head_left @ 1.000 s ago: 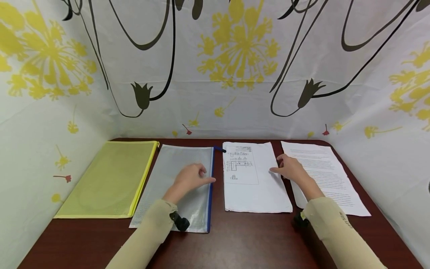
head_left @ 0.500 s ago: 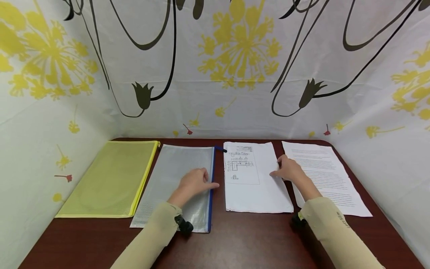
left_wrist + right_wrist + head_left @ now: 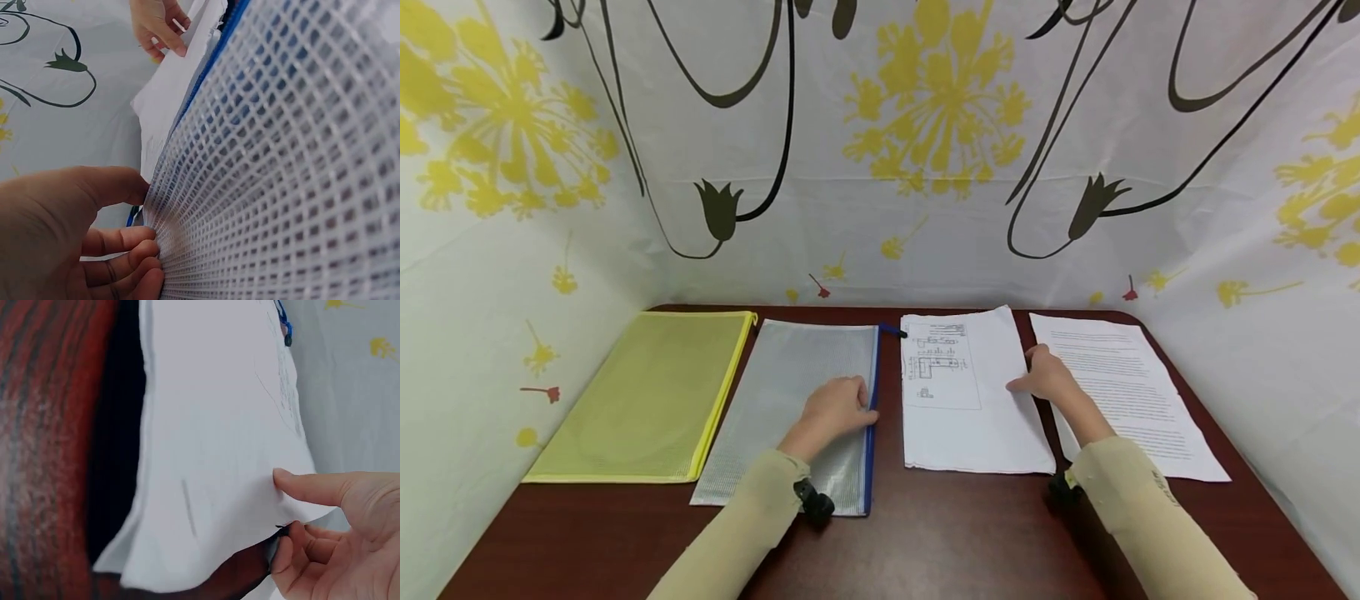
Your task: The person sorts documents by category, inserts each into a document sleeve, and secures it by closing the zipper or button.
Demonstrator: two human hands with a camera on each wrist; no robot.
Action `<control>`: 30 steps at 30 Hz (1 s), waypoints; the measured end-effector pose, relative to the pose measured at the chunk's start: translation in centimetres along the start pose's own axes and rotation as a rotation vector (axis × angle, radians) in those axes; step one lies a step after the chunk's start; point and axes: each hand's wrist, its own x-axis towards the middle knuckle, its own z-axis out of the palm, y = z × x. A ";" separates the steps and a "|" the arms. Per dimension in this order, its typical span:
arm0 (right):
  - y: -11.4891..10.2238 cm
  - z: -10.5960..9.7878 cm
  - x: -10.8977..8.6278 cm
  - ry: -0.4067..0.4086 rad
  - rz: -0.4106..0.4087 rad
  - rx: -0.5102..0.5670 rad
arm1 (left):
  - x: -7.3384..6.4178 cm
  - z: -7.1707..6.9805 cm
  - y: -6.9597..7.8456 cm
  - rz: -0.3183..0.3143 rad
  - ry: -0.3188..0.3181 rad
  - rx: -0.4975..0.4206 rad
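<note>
A clear mesh zip pouch (image 3: 790,367) with a blue zipper edge lies left of centre in the head view. My left hand (image 3: 837,412) is over its right side, pinching the mesh near the blue edge between thumb and curled fingers; in the left wrist view the fingertips (image 3: 147,247) meet the mesh. Right of it lies a stack of paper sheets (image 3: 977,433) printed with a line drawing. My right hand (image 3: 1047,377) grips the stack's right edge, thumb on top and fingers beneath. In the right wrist view that edge of the paper (image 3: 206,456) bends upward.
A yellow mesh zip pouch (image 3: 640,400) lies at the far left of the dark brown table (image 3: 970,533). Text-printed sheets (image 3: 1138,400) lie at the far right, partly under the right hand in view. A patterned white curtain (image 3: 820,150) encloses the table's back and sides.
My left hand shifted slightly right, and its thumb drew in to the pouch's blue edge. The top right corner of the drawing sheets has risen, with my right hand still on their edge.
</note>
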 end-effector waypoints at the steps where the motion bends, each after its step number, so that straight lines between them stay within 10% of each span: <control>1: 0.2 0.0 0.0 -0.001 -0.006 0.003 | -0.1 -0.1 0.0 0.004 -0.003 -0.010; 30: 2.6 -3.8 -2.8 0.039 -0.001 0.464 | -1.3 -1.3 -0.5 0.044 0.077 -0.156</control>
